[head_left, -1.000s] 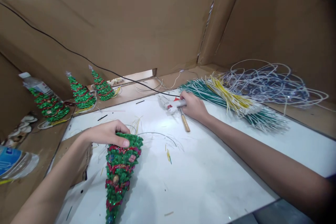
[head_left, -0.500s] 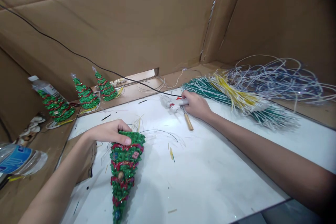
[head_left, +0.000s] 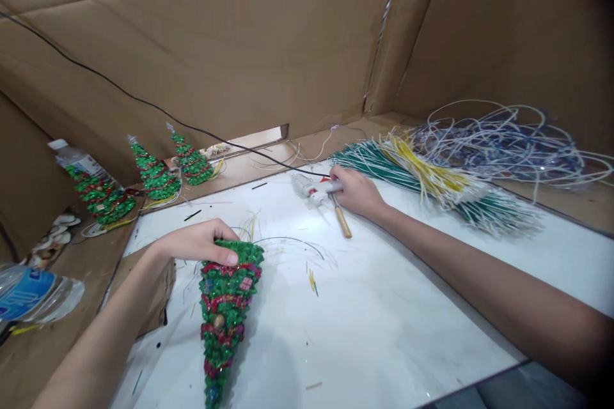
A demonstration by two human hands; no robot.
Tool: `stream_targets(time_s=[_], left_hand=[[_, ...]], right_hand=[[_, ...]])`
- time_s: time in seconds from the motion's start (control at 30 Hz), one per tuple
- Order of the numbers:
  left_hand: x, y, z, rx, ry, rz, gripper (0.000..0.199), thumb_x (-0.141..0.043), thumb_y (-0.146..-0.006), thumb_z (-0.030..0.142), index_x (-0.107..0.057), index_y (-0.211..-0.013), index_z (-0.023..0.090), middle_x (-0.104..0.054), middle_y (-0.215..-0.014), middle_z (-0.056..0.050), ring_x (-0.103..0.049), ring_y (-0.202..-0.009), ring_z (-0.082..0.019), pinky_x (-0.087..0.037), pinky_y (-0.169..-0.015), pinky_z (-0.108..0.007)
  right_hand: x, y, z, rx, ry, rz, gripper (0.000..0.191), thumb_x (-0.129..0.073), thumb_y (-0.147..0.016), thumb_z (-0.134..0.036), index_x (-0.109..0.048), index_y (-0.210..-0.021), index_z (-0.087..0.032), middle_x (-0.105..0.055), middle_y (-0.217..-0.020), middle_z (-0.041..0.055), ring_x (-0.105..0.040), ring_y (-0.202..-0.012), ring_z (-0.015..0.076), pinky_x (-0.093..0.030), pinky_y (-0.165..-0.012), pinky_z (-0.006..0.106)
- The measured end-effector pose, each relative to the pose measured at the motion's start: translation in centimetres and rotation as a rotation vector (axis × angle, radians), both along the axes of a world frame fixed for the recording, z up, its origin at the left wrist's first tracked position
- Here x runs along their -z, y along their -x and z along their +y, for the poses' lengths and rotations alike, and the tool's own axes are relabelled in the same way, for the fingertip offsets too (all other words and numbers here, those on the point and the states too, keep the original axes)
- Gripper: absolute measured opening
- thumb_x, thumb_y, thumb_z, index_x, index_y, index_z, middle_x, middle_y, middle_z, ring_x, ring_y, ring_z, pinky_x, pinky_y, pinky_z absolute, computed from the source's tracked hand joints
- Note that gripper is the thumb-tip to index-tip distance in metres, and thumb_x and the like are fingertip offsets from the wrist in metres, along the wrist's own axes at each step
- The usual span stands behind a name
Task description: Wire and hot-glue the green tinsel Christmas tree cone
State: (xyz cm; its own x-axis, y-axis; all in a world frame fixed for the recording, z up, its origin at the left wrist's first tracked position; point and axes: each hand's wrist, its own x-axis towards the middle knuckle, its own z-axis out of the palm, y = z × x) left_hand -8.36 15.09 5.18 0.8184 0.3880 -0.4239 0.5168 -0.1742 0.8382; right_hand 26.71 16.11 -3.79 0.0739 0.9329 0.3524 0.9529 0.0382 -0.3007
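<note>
My left hand (head_left: 211, 244) is closed on the wide base of a small green tinsel Christmas tree (head_left: 228, 307). The tree lies with its tip toward me, wound with red garland and dotted with small ornaments. Farther off, my right hand (head_left: 355, 190) is wrapped round the end of a white glue gun (head_left: 319, 189) lying on the white board (head_left: 374, 319). Just below the gun, beside my fingers, rests a tool with a wooden handle (head_left: 343, 222); its other end is partly hidden.
Several similar trees (head_left: 156, 172) stand at the back left by a plastic bottle (head_left: 79, 160). Another bottle (head_left: 33, 294) lies at the left edge. Bundles of green wires (head_left: 374, 161) and yellow wires (head_left: 422, 166) lie at right, before tangled white wire (head_left: 508, 140). A black cord (head_left: 144, 101) crosses behind.
Both hands keep their places on the tree and the glue gun. The whole view has shifted very slightly; nothing else has visibly moved.
</note>
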Motion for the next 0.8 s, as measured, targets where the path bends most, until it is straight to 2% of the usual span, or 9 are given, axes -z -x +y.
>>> stream_targets(time_s=[0.8], left_hand=[[0.09,-0.02,0.04,-0.012,-0.011,0.008,0.047,-0.071,-0.069,0.058,-0.067,-0.073,0.011,-0.057,-0.06,0.0,-0.045,-0.054,-0.01,-0.038,-0.051,-0.019]], right_hand=[[-0.21,0.18,-0.13,0.003,-0.003,-0.018,0.029,-0.049,-0.069,-0.014,-0.053,-0.096,-0.023,-0.061,-0.09,0.0076,-0.054,-0.081,0.0229,-0.028,-0.057,0.027]])
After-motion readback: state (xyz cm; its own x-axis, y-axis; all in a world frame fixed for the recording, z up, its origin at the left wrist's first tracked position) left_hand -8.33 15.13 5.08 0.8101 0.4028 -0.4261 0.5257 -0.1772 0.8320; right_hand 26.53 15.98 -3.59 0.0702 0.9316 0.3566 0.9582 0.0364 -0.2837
